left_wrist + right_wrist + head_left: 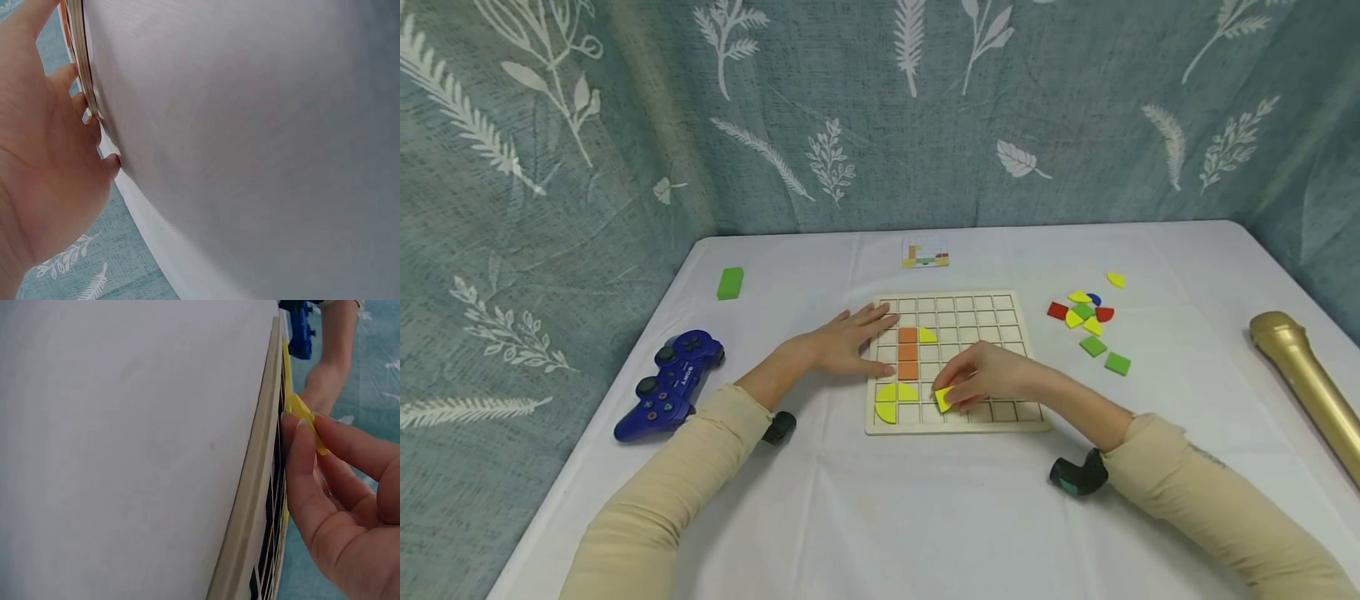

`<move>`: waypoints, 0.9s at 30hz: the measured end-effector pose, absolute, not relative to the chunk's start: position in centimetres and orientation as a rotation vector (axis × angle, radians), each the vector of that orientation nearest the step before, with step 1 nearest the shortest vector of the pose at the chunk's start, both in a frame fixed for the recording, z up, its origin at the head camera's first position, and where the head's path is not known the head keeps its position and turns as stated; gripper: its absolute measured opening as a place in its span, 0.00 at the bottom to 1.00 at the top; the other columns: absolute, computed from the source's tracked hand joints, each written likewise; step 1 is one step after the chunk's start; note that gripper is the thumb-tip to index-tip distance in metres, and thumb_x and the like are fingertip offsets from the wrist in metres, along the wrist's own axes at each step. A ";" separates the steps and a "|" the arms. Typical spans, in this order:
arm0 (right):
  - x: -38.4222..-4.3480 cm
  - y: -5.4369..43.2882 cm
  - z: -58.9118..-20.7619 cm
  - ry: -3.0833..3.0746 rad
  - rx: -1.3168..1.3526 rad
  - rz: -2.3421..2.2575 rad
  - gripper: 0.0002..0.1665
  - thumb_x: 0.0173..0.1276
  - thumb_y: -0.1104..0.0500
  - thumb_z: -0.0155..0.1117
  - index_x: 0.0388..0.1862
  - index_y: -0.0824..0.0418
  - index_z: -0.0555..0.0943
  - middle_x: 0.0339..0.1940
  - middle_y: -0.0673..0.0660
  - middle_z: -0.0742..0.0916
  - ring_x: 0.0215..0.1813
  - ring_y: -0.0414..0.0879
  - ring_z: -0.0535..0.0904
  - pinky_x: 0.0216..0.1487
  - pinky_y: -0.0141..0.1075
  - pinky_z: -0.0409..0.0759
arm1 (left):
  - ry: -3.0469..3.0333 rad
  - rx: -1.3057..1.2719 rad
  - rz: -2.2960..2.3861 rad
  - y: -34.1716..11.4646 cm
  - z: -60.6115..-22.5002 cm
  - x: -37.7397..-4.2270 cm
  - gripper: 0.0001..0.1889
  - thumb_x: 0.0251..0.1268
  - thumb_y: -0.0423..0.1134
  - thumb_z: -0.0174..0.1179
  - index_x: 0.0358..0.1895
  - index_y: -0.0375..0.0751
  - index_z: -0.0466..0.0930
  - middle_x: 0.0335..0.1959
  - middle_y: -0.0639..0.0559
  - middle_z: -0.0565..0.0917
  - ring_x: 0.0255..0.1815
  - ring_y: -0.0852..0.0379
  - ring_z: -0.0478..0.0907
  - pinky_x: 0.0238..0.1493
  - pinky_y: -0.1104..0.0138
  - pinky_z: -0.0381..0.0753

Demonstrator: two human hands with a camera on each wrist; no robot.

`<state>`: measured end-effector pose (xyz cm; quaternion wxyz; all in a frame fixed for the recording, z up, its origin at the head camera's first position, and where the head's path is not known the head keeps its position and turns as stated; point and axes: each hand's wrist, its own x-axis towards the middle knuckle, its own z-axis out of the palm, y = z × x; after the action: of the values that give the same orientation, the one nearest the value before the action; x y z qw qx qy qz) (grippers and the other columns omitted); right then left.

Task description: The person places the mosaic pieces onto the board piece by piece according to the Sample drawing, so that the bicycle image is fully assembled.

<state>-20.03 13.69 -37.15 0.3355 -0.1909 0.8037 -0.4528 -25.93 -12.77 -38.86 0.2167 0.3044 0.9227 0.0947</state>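
A wooden grid board (958, 430) lies on the white table. Three orange square tiles (907, 352) stand in a column on it, with several yellow rounded tiles (907, 392) near them. Between thumb and fingers my right hand (992, 375) pinches a yellow tile (943, 399), low over the front middle squares. The right wrist view shows that yellow tile (306, 419) tilted, one corner close to the board. At the board's left edge rests my left hand (846, 343), fingers spread and fairly straight, their tips on the rim.
Loose tiles in red, yellow, blue and green (1093, 346) lie right of the board. Behind it is a small pattern card (925, 253). To the left are a green block (730, 283) and a blue game controller (673, 385). A gold microphone (1303, 375) lies far right.
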 end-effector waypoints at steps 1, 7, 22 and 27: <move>-20.0 13.5 -37.2 2.095 -0.496 -1.179 0.10 0.65 0.65 0.65 0.45 0.66 0.84 0.33 0.55 0.85 0.31 0.45 0.82 0.39 0.36 0.83 | 2.556 0.842 0.260 -12.7 -38.9 -25.9 0.48 0.62 0.68 0.51 0.78 0.53 0.39 0.77 0.54 0.36 0.76 0.54 0.29 0.72 0.53 0.32; -19.7 12.3 -37.1 2.103 -0.485 -1.170 0.10 0.64 0.65 0.66 0.44 0.66 0.85 0.29 0.54 0.85 0.30 0.44 0.82 0.38 0.35 0.83 | 2.559 0.843 0.248 -12.7 -39.0 -26.0 0.48 0.62 0.67 0.51 0.78 0.53 0.39 0.77 0.54 0.36 0.76 0.54 0.29 0.72 0.53 0.32; -19.1 10.2 -37.2 2.084 -0.418 -1.229 0.08 0.65 0.66 0.65 0.42 0.68 0.84 0.33 0.56 0.87 0.32 0.46 0.85 0.38 0.36 0.83 | 2.562 0.841 0.242 -12.7 -39.0 -26.0 0.47 0.63 0.67 0.51 0.78 0.53 0.39 0.77 0.54 0.36 0.76 0.54 0.29 0.72 0.52 0.32; -18.9 9.8 -37.1 2.079 -0.393 -1.241 0.09 0.64 0.66 0.66 0.42 0.68 0.84 0.32 0.56 0.87 0.32 0.45 0.84 0.38 0.35 0.83 | 2.561 0.839 0.248 -12.7 -38.9 -25.9 0.47 0.63 0.67 0.51 0.78 0.53 0.39 0.77 0.54 0.36 0.76 0.54 0.29 0.72 0.52 0.32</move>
<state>-18.87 9.76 -37.13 0.3376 -0.1508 0.7977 -0.4764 -25.92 -12.72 -38.92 0.2158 0.3025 0.9241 0.0893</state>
